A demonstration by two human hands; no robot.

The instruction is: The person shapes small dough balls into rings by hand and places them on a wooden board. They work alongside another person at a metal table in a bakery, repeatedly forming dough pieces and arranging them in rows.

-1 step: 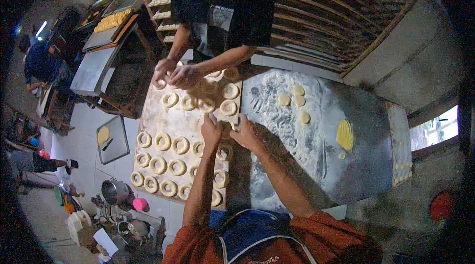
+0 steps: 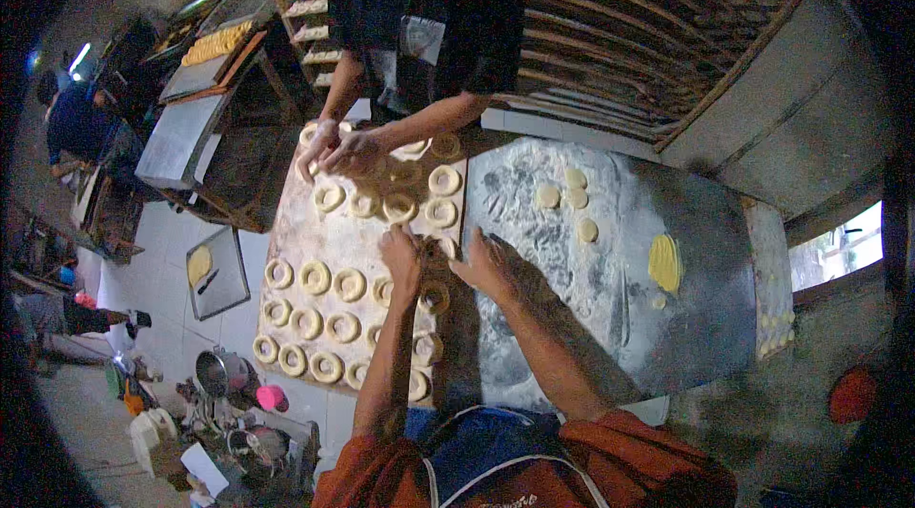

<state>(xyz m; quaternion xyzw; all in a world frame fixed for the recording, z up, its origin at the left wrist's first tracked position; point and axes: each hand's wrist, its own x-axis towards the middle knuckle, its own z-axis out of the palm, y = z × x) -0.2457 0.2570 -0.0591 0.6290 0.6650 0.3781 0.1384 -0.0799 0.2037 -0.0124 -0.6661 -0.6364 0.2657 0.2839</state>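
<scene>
Board (image 2: 324, 238) is carrying dough rings (image 2: 361, 285) in rows. Table (image 2: 705, 346) is holding scattered flour (image 2: 591, 274), pale dough rounds (image 2: 548, 196), a yellow patch (image 2: 664, 263). Floor (image 2: 162, 251) is bearing a tray (image 2: 229, 270).

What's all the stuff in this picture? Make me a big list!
Dough rings: over twenty, pale yellow, on the board
Board: one, light brown, left of the table
Dough piece: one, pale, near the board's right edge
Flat discs: four, pale yellow, on the table
Table: one, grey, floury, centre-right
Yellow slab: one, yellow, on the table
Tray: one, grey, left
Pot: one, silver, lower left
Co-worker: one, black shirt, across the board
Background clutter: uncountable, dim
Apron: one, blue, bottom
Hands, left and right: two, bare, either side of the dough piece
</scene>
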